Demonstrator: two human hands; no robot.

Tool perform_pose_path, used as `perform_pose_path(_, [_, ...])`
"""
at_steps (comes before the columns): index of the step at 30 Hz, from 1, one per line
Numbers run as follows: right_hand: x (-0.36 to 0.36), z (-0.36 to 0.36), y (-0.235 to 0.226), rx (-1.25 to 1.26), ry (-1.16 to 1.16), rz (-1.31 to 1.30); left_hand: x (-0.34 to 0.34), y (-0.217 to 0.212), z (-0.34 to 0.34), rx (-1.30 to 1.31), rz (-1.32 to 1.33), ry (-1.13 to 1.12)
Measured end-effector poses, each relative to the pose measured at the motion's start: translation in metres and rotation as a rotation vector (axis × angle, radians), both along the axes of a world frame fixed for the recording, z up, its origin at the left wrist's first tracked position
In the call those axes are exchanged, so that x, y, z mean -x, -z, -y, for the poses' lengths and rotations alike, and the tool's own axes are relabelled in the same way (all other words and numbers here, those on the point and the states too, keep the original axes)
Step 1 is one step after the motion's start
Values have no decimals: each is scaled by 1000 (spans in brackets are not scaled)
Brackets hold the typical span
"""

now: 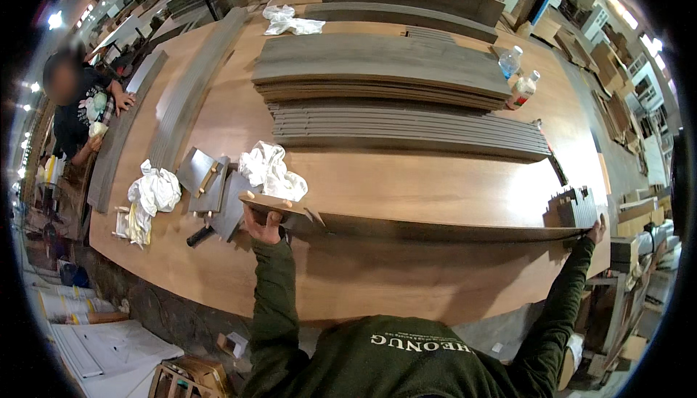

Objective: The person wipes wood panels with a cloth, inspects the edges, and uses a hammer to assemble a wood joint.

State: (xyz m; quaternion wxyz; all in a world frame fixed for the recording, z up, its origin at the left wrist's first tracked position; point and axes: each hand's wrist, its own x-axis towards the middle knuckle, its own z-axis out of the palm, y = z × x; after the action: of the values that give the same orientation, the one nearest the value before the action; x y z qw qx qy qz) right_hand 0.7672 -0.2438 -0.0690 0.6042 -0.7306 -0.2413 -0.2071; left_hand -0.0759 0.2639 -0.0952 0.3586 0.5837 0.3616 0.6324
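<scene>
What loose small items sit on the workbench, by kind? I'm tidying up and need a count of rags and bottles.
White rags: 3, one at the far end, one at the left edge, one beside the left hand.
Plastic bottles: 2, one clear, one with a red label.
Total: 5

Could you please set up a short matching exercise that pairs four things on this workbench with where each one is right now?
Things:
1. long dark plank
2. two plastic bottles
3. white rag
4. left hand

Places:
A. crumpled on the table just beyond the left hand
B. gripping the plank's left end
C. held at both ends along the table's near edge
D. standing by the right end of the board stacks

Pairs: 1-C, 2-D, 3-A, 4-B
</scene>
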Motion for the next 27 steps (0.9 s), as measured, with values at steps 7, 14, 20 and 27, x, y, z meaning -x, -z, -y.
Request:
perform_pose_path(7, [-14, 16, -5, -26, -14, 53, 3, 17, -4, 19, 133, 94])
perform_pose_path(14, [11, 1, -6, 140, 9, -9, -7, 5, -3, -82, 70, -92])
perform_pose_path(20, [28, -18, -4, -60, -37, -117, -14, -22, 6, -129, 164, 61])
perform_pose_path(27, [25, -15, -5, -82, -70, -120, 27, 8, -24, 110, 221, 156])
